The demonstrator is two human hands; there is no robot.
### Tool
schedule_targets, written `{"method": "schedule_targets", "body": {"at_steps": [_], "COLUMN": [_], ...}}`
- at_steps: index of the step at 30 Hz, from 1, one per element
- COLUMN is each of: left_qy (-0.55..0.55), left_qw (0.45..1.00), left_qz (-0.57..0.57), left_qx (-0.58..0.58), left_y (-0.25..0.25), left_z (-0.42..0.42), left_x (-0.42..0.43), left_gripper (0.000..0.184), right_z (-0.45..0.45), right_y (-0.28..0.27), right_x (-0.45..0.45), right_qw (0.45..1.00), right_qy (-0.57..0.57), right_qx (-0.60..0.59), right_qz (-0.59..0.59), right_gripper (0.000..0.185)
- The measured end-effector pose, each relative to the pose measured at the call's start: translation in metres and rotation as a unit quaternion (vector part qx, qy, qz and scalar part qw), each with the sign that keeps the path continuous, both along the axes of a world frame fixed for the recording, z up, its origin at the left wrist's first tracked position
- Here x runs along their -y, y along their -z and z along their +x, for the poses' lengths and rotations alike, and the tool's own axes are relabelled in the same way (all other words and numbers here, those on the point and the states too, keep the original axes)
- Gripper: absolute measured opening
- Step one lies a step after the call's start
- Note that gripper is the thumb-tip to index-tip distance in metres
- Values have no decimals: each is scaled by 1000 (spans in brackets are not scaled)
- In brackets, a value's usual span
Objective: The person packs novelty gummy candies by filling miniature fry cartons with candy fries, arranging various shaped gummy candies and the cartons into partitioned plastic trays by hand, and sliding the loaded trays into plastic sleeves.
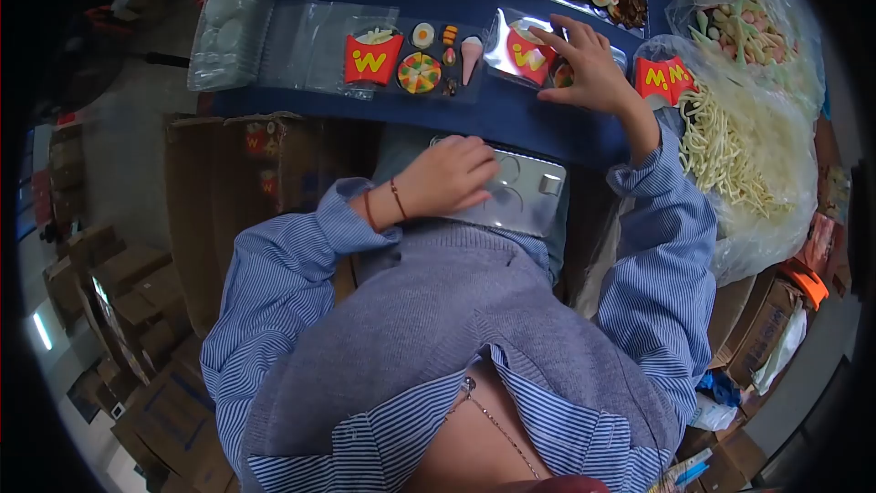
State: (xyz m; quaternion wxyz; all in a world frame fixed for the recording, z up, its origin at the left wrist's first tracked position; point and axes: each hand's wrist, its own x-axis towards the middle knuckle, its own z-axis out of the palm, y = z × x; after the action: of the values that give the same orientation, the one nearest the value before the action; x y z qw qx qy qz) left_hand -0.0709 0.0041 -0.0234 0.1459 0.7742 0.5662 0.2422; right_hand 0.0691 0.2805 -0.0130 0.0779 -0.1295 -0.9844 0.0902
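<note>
Workshop — stacked cartons [173,411], plastic bulk bags [771,242], toy food [420,73]

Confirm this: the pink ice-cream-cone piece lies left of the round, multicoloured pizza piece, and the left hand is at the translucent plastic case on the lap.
No: in the head view, the pink ice-cream-cone piece lies right of the round, multicoloured pizza piece. The rest stands.

A grey-purple knit top [411,310] lies over a blue-and-white pinstriped shirt [283,265], its cuffs [354,219] turned back behind the fingers [479,169]. Behind the left hand's fingers sit two thin reddish-brown bracelets [398,198]; farthest back hangs a fine necklace [500,426] with a round pendant [468,384].
</note>
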Motion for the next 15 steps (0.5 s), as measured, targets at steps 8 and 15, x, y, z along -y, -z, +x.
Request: {"method": "schedule_targets", "body": {"at_steps": [8,15], "left_qy": [48,49], "left_qw": [986,998], "left_qz": [-94,-39], "left_qx": [-130,-3], "left_y": [1,11], "left_z": [11,5], "left_x": [9,18], "left_gripper": [100,57], "right_z": [22,55], "right_y": [7,-5], "right_x": [-2,104], "right_qw": [999,981], "right_qy": [-49,-128], "right_qx": [12,-29], "right_qz": [0,-145], "right_gripper": [95,69]}}
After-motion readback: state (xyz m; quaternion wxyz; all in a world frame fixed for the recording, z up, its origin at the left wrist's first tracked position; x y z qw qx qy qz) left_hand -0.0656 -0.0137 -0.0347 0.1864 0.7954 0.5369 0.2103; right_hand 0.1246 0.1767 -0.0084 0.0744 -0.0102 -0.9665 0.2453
